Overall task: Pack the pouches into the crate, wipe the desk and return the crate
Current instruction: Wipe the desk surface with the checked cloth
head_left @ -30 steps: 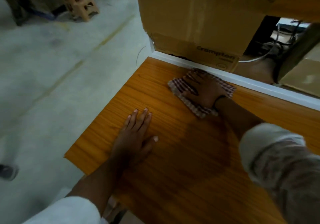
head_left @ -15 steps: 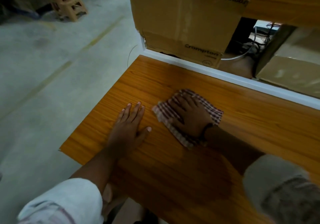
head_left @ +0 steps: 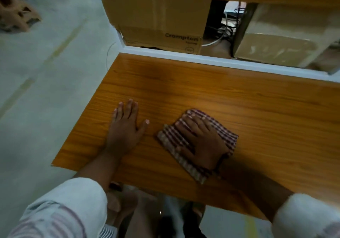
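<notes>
- Red-and-white checked cloth (head_left: 227,139) pressed flat on orange wood-grain desk (head_left: 257,105) by right hand (head_left: 200,142), fingers straight.
- Left hand (head_left: 125,133) laid flat beside it, fingers straight.
- Wiping judged under way; crate, pouches unseen.

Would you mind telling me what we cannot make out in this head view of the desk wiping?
1. The crate and pouches: outside the head view's frame, so the packing cannot be checked.
2. Middle of the cloth: covered by the right hand.
3. Right end of the desk: cut off by the frame edge.
4. Small print on the cardboard box: blurred.
</notes>
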{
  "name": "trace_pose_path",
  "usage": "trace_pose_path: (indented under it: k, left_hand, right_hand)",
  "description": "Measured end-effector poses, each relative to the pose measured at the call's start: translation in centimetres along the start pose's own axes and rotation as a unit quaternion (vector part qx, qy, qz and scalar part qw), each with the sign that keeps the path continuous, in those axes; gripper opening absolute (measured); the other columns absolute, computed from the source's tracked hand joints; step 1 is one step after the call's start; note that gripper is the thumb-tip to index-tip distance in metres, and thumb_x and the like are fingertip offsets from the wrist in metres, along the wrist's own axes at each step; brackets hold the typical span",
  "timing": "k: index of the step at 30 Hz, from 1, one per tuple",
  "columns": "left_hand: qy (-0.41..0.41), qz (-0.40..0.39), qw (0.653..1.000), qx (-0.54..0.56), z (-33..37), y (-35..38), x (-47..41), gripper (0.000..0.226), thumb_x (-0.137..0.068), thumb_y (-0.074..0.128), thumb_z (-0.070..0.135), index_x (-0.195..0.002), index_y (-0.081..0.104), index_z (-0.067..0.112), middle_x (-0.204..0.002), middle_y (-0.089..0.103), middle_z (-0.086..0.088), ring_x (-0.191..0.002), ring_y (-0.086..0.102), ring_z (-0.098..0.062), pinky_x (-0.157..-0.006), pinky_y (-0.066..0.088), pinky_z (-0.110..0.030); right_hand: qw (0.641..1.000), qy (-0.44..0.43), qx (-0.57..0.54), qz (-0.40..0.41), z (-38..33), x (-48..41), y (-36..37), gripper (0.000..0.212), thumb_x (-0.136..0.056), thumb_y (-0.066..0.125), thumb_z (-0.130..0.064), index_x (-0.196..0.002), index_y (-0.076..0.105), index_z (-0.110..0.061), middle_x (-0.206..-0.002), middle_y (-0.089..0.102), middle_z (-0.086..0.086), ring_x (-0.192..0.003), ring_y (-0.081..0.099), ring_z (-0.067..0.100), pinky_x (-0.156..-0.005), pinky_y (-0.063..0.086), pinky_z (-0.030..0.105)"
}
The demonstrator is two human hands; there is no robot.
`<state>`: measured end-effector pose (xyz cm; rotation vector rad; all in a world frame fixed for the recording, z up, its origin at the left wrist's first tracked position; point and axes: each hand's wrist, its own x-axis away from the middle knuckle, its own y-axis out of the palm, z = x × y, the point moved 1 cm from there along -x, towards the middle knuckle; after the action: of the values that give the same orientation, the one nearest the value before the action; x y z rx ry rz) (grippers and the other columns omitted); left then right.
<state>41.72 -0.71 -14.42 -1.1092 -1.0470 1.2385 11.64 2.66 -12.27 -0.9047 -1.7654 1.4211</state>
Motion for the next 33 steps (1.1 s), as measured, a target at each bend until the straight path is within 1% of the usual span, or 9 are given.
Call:
trace_pose_path:
  k: [6,12,15,19,21,24,27,31,33]
  left_hand:
    - [0.008,-0.003,1.0,-0.013,-0.1,-0.1,0.0,0.086,-0.097,0.016,0.073,-0.162,0.005,0.017,-0.169,-0.001,-0.006,-0.155,-0.004,-0.034,-0.125,0.002,-0.049]
    - [0.0,-0.022,1.0,-0.017,0.1,-0.3,0.1,0.093,-0.093,0.009,0.076,-0.162,0.005,0.015,-0.169,0.001,-0.009,-0.154,-0.001,-0.038,-0.124,0.005,-0.054]
    - [0.02,-0.059,0.997,-0.038,0.5,-0.6,0.4,0.1,-0.082,0.005,0.087,-0.162,0.001,0.028,-0.17,-0.003,-0.005,-0.152,-0.003,-0.044,-0.121,0.003,-0.062]
    - [0.098,-0.173,0.979,-0.03,1.9,-2.4,-0.4,0.108,-0.062,0.033,0.103,-0.153,-0.005,0.057,-0.168,-0.013,0.007,-0.15,-0.01,-0.049,-0.112,-0.003,-0.075]
    - [0.127,-0.234,0.963,-0.036,3.3,-3.7,-1.6,0.118,-0.053,0.047,0.103,-0.152,0.001,0.059,-0.168,-0.012,0.004,-0.151,-0.007,-0.046,-0.114,0.002,-0.075]
    - [0.151,-0.291,0.941,-0.084,6.0,-5.5,-2.9,0.126,-0.057,0.068,0.088,-0.156,-0.001,0.051,-0.168,-0.014,-0.008,-0.153,-0.003,-0.04,-0.119,0.001,-0.068]
    - [0.13,-0.309,0.936,-0.105,7.9,-6.3,-4.3,0.133,-0.055,0.078,0.079,-0.155,-0.005,0.052,-0.167,-0.018,-0.009,-0.153,-0.004,-0.042,-0.119,0.004,-0.068]
    - [0.114,-0.335,0.929,-0.109,8.7,-5.9,-6.0,0.143,-0.047,0.083,0.077,-0.153,-0.01,0.054,-0.165,-0.023,-0.011,-0.153,-0.007,-0.042,-0.117,0.003,-0.071]
    - [0.114,-0.333,0.93,-0.103,8.8,-5.6,-6.4,0.146,-0.044,0.084,0.077,-0.152,-0.011,0.055,-0.164,-0.024,-0.011,-0.152,-0.01,-0.042,-0.116,0.002,-0.072]
  right_hand:
    - [0.951,0.306,0.002,0.032,5.9,1.5,-0.3,0.086,-0.091,0.007,-0.081,-0.16,0.002,-0.03,-0.168,-0.006,0.003,-0.154,-0.007,0.027,-0.123,-0.005,0.05]
    - [0.985,0.174,-0.008,0.011,-4.5,5.2,1.6,0.084,-0.09,0.006,-0.082,-0.158,-0.008,-0.036,-0.167,-0.011,0.0,-0.153,-0.015,0.026,-0.123,-0.005,0.052]
    - [0.978,0.205,-0.002,0.025,-4.4,8.2,2.0,0.084,-0.09,0.006,-0.083,-0.158,-0.006,-0.037,-0.167,-0.011,-0.003,-0.153,-0.016,0.024,-0.123,-0.005,0.05]
    - [0.951,0.307,0.01,0.044,-1.4,11.6,1.9,0.087,-0.089,0.008,-0.084,-0.159,-0.002,-0.035,-0.167,-0.008,0.0,-0.153,-0.014,0.024,-0.124,-0.009,0.048]
    - [0.94,0.339,0.005,0.05,-0.9,12.1,1.8,0.088,-0.088,0.008,-0.085,-0.159,-0.002,-0.034,-0.168,-0.008,0.001,-0.153,-0.013,0.025,-0.124,-0.007,0.049]
    - [0.933,0.357,-0.008,0.043,-1.2,11.1,1.8,0.09,-0.087,0.005,-0.085,-0.159,-0.004,-0.033,-0.167,-0.01,0.003,-0.153,-0.014,0.028,-0.123,-0.008,0.051]
    - [0.952,0.305,-0.006,0.032,-1.9,9.3,1.7,0.089,-0.088,0.005,-0.084,-0.159,-0.005,-0.032,-0.166,-0.013,0.002,-0.152,-0.017,0.028,-0.122,-0.014,0.049]
    - [0.988,0.153,0.016,0.007,-0.9,8.2,1.2,0.081,-0.091,0.007,-0.082,-0.158,-0.008,-0.039,-0.164,-0.018,-0.006,-0.152,-0.019,0.022,-0.123,-0.008,0.048]
    - [0.988,0.152,0.013,0.016,2.1,7.1,0.9,0.079,-0.091,0.006,-0.081,-0.157,-0.005,-0.04,-0.165,-0.015,-0.006,-0.153,-0.018,0.02,-0.124,-0.007,0.047]
